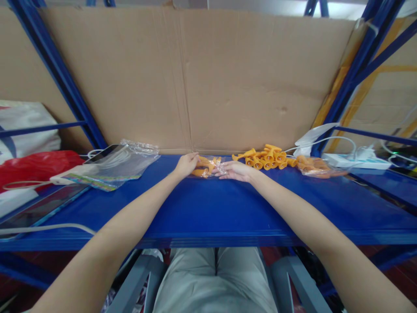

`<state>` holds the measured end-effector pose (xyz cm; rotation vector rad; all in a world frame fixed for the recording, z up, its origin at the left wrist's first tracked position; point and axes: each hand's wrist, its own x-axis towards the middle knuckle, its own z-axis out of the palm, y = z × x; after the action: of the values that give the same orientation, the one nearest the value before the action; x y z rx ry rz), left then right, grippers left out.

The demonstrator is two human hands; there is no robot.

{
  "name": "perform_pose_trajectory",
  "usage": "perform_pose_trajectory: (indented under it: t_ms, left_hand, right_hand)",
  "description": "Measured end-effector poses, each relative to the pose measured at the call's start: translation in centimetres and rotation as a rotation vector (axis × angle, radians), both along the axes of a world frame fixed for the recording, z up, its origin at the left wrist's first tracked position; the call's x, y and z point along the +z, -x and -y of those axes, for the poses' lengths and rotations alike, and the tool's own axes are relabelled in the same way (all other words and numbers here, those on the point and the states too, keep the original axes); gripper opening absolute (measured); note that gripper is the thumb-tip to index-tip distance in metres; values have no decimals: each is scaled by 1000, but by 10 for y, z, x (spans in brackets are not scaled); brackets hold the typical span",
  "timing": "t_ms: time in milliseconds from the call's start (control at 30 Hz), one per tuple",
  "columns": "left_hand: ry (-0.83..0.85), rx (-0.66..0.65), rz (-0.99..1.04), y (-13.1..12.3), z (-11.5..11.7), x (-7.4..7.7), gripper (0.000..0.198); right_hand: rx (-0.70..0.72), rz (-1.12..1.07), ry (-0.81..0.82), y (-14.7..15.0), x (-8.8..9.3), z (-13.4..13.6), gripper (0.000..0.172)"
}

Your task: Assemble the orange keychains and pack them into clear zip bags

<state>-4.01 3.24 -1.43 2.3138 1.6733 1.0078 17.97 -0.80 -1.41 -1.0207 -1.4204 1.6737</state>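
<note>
A clear plastic bag with several orange pieces inside (205, 167) lies on the blue shelf near the cardboard back. At its left end my left hand (188, 164) has its fingers closed on the bag. My right hand (237, 171) grips the crinkled right end of the same bag between thumb and fingers. Just right of that hand, a pile of loose orange horn-shaped pieces (267, 158) sits on the shelf. Further right lies another clear bag of orange pieces (317, 167).
Flat clear bags (122, 163) lie at the left, beside a red bag (39, 171) and a tablet-like device (42, 206). A white power strip (358, 161) with cables is at the right. Blue posts flank the cardboard (247, 82); the shelf's front edge (215, 240) is above my lap.
</note>
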Motion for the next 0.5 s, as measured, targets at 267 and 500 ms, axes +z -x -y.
perform_pose_trajectory:
  t_ms: [267,500]
  left_hand:
    - [45,71,-204,3,0,-3,48]
    - [29,93,-351,5,6,-4,46]
  right_hand:
    - [-557,701,-637,-33,-4,-28,30]
    - [-463,1312,-880,-58,-14,-32,57]
